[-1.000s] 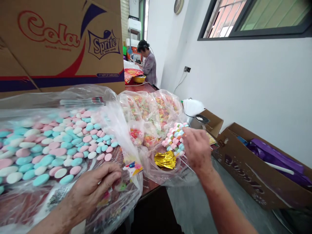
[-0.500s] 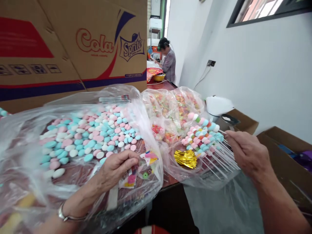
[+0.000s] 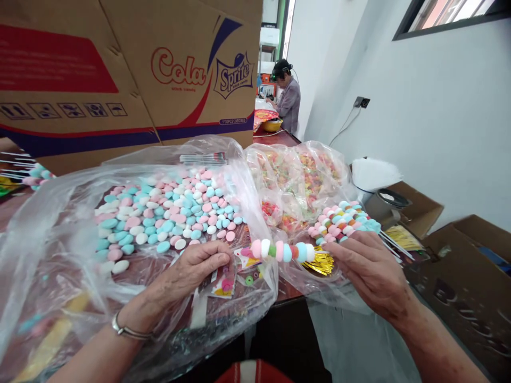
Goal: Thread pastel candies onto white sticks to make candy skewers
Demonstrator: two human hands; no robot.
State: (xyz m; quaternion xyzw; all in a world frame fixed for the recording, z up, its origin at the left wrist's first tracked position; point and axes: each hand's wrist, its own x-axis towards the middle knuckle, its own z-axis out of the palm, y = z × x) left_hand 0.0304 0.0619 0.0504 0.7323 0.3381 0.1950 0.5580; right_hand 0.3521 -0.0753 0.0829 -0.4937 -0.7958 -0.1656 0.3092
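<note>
A large Cola and Sprite carton point(image 3: 136, 101) rises behind the work, at the back of the dark red bench point(image 3: 285, 291). Across the bench spreads clear plastic point(image 3: 257, 218), with many pink, blue and white candies point(image 3: 167, 221) lying loose on it. Beside it, toward the right, are clear bags of small colourful sweets point(image 3: 299, 173).

The right hand point(image 3: 369, 268) pinches the bare end of one candy stick point(image 3: 283, 251) between thumb and fingers. The left hand point(image 3: 202, 266) has thumb and forefinger pressed together, apparently on the edge of a small printed clear packet point(image 3: 244, 254). Just beyond the right hand lies a bundle of similar sticks point(image 3: 345, 218).

The threaded candy stick lies almost level between the two hands, its candy tip at the packet; whether it has entered the mouth cannot be told. Gold strips point(image 3: 319, 261) lie behind it, partly covered by the right fingers.

The step in hand looks like bringing stick and packet together. The next move seems to call for a wide mouth, straight alignment and a gentle push.
</note>
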